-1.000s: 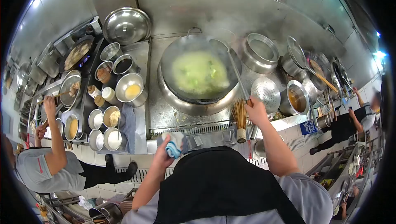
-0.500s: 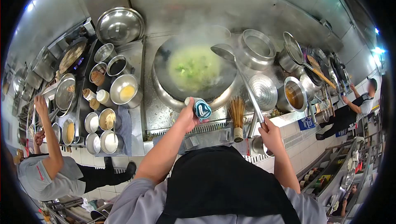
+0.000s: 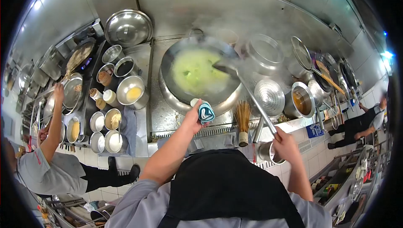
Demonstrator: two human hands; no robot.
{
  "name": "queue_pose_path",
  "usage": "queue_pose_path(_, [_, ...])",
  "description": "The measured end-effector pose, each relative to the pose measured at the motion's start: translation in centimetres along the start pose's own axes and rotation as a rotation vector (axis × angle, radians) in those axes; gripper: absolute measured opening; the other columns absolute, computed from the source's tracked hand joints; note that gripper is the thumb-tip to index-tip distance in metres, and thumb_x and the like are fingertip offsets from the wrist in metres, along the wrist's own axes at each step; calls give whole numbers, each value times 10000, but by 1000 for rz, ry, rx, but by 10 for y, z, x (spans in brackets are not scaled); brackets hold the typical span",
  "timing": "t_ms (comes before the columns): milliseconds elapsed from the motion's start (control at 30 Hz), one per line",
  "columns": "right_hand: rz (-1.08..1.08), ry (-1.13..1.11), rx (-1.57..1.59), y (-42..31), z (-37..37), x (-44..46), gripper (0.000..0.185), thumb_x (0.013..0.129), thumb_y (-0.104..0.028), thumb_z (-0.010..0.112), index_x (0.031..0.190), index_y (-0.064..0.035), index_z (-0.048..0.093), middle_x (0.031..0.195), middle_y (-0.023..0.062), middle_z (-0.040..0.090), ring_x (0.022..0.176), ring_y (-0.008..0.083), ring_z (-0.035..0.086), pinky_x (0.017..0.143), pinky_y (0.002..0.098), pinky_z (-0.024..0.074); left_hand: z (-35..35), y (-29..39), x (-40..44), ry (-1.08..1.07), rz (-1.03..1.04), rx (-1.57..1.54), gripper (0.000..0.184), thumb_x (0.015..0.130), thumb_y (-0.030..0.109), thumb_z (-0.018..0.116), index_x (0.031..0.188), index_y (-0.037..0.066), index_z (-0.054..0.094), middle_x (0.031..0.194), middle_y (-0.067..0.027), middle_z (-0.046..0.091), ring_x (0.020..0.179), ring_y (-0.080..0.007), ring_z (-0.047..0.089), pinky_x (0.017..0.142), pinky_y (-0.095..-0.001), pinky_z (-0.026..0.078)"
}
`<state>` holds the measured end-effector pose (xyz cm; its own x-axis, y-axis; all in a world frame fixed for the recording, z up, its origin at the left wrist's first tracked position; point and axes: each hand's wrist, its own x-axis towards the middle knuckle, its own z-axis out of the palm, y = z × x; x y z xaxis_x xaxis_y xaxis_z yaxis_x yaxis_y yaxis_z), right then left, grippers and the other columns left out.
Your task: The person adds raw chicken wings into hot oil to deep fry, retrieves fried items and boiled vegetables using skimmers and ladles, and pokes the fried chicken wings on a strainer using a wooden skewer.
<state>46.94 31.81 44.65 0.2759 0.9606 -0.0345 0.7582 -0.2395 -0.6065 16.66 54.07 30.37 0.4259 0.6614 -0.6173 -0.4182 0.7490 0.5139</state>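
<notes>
A dark wok [image 3: 168, 66] sits on the round burner ring, with pale green liquid and green pieces [image 3: 195, 75] steaming in it. My left hand [image 3: 192, 121] is closed round a folded blue, white and dark cloth [image 3: 206, 113] at the wok's near edge; any handle beneath the cloth is hidden. My right hand [image 3: 283, 144] grips the end of a long-handled ladle [image 3: 257, 101]. The ladle's bowl hangs over the wok's right side, its dark underside showing through steam. A bamboo brush [image 3: 242, 121] stands between my hands.
Right of the wok are a perforated strainer [image 3: 269, 98], a steel pot of brown liquid [image 3: 299, 100] and a mesh skimmer [image 3: 301, 52]. Seasoning bowls [image 3: 113, 140] and an egg-coloured bowl [image 3: 132, 91] stand left. One co-worker [image 3: 52, 165] works at left, another person [image 3: 361, 121] stands far right.
The ladle's bowl has come nearer and turned over above the wok, while my right hand has shifted right and towards me. My left hand stays on the cloth. The left co-worker's raised hand has moved.
</notes>
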Motion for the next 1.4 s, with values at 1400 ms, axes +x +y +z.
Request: queue_pose_path(1400, [-258,-511,-196,-40,-97,239,132,841,-82,523,832,30,593,575,137,565,431,229,530,375,409,402,81,-132,-81,220,367,-252,142,833,65,548,709,130,523,615,-14,530,519,-174,554,455,-342,445])
